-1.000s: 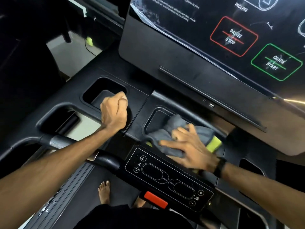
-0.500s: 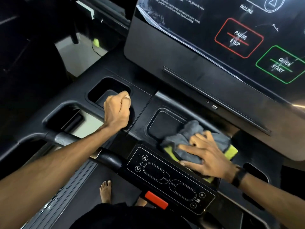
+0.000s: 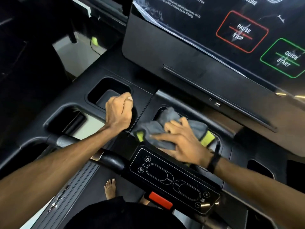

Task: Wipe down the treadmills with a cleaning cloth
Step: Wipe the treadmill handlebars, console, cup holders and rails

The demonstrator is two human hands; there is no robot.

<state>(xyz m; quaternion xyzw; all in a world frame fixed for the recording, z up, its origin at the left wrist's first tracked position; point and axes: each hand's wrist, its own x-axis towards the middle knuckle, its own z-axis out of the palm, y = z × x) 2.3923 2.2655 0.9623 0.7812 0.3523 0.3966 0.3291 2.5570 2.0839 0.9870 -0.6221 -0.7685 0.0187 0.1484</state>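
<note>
Since half a second ago my right hand [image 3: 183, 142] has swept the cleaning cloth [image 3: 166, 128] back leftward across the centre tray [image 3: 229, 129] of the treadmill console, so the grey bundle now covers the shallow recess that lay bare a moment before. My left hand [image 3: 118, 113] has not shifted: it is closed in a fist, knuckles braced on the ledge beside the left cup holder [image 3: 105, 90], gripping nothing that I can see. My right hand lies flat with fingers spread, pressing the cloth down rather than pinching it. The cloth looks soft, light and limp, grey with yellow-green edging, bunched into folds under my palm. I judge it slides easily on the smooth black plastic and will ruck up if pushed from one edge, so the best hold is a broad palm over its middle, fingertips pinning the leading fold.
</note>
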